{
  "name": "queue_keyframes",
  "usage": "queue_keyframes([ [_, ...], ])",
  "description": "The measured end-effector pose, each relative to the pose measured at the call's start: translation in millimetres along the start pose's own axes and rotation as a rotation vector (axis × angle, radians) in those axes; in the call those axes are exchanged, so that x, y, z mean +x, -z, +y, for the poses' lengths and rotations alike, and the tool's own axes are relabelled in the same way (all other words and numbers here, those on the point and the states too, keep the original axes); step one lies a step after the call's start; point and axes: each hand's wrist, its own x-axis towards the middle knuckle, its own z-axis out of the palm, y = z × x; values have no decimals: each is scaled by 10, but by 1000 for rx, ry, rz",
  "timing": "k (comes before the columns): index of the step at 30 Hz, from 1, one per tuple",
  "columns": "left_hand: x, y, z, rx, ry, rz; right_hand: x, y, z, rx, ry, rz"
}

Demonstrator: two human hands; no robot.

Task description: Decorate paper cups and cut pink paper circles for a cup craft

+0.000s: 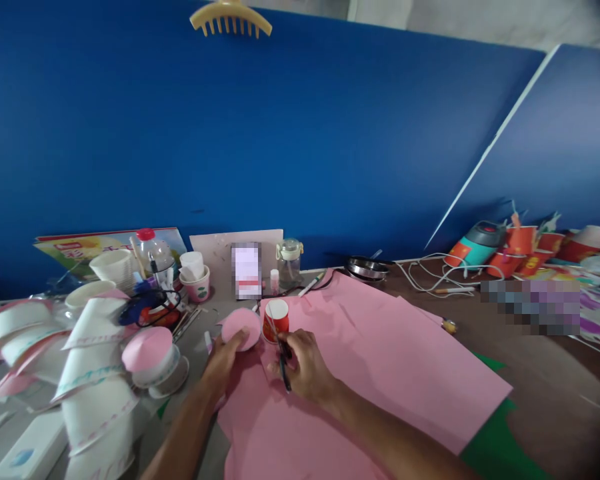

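Observation:
My left hand [229, 353] pinches the lower edge of a round pink paper disc [240, 328], thumb on its face. In my right hand [305, 363] is a pair of scissors [283, 363] with black handles, its blades pointing up and away from me. Right behind the blades stands a red paper cup [275, 325] with a white top; whether the scissors touch it I cannot tell. Beneath both hands spread large pink paper sheets [370, 373].
Joined white paper cups [97, 380] and a pink-topped cup [147, 350] crowd the left. Behind are a phone [247, 270], a glass jar [290, 263] and a tape roll [367, 268]. A white cable [420, 283], a teal bottle [475, 245] and red cups [523, 240] lie right.

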Motion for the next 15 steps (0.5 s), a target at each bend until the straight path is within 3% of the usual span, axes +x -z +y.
queue_keyframes([
  [6, 50, -26, 70, -222, 30, -75, 17, -40, 69, 54, 143, 9],
  [9, 78, -24, 70, -276, 35, -48, 108, 64, -1, 79, 54, -28],
  [15, 119, -24, 17, -314, 52, -9, 219, 419, -155, -33, -103, -261],
])
